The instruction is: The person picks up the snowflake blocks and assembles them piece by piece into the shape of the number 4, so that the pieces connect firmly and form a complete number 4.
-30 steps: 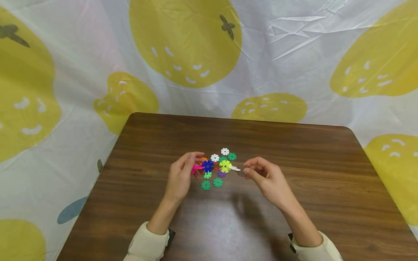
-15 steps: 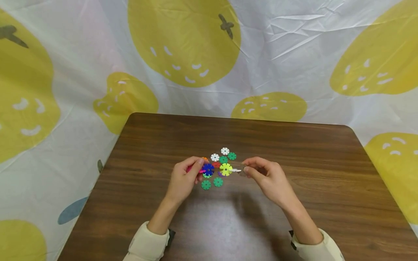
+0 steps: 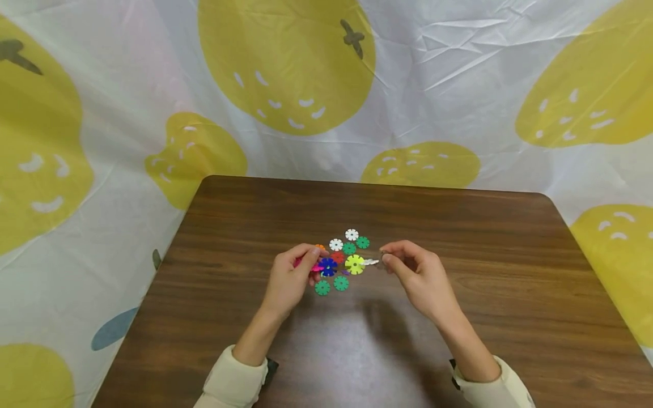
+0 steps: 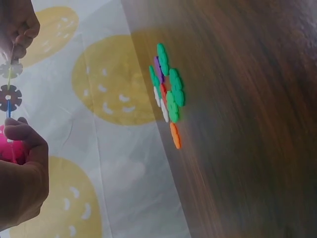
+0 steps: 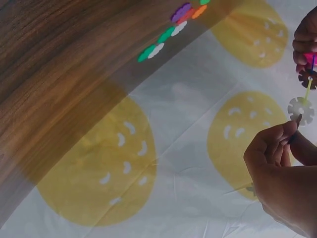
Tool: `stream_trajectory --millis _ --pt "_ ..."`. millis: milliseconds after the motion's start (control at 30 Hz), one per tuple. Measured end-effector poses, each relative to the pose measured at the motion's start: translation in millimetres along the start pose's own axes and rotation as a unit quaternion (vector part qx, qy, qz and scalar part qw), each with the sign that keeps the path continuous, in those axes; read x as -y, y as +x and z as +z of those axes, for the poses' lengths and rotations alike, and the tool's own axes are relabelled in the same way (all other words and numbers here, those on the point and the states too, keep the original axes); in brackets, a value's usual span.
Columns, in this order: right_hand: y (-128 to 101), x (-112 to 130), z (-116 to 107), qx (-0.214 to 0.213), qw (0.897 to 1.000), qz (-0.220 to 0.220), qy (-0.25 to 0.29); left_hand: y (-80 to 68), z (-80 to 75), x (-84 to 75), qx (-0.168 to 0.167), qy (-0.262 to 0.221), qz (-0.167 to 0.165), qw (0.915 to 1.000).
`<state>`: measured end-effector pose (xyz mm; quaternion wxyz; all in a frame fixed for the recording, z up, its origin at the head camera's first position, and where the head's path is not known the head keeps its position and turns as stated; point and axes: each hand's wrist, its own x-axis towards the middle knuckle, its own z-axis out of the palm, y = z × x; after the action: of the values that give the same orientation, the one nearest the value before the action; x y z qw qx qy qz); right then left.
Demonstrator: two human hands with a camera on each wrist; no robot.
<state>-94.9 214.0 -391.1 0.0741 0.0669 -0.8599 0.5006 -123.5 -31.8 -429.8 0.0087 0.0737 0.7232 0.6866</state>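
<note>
A chain of notched plastic discs is held in the air between both hands. My left hand (image 3: pixel 289 275) grips its left end, thumb and fingers at the pink disc (image 4: pixel 11 149) and the neighbouring blue disc (image 3: pixel 328 267). A brown disc (image 4: pixel 10 98) links the blue one to a yellow disc (image 3: pixel 355 264), which joins a white disc (image 5: pixel 300 111). At the right end, thumb and fingertips of my right hand (image 3: pixel 420 277) pinch a dark brown disc (image 3: pixel 382 260), mostly covered by the fingers. The left fingers hide part of the pink disc.
Loose notched discs lie on the wooden table beneath the chain: green (image 3: pixel 322 288), white (image 3: pixel 351 234), red (image 3: pixel 337 257), orange (image 4: pixel 176 135) and purple (image 5: pixel 181 12) among them. A curtain (image 3: pixel 306 153) with yellow fruit prints hangs behind the table's far edge.
My left fingers, more extended a second ago, have closed round the pink end. The chain has shifted slightly to the right; my right hand keeps its pinch almost in place.
</note>
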Motion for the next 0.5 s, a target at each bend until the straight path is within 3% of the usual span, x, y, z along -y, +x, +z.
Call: stream_trajectory --millis 267,500 --pt "3.1 3.2 -3.5 -0.002 1.000 -0.006 -0.002 -0.9 -2.2 0.5 0.016 0.022 -0.004 0.9996" --pt "7.8 5.0 -9.4 0.024 0.999 -0.013 -0.020 -1.8 -6.3 -1.8 0.110 0.014 -0.026 0.9935"
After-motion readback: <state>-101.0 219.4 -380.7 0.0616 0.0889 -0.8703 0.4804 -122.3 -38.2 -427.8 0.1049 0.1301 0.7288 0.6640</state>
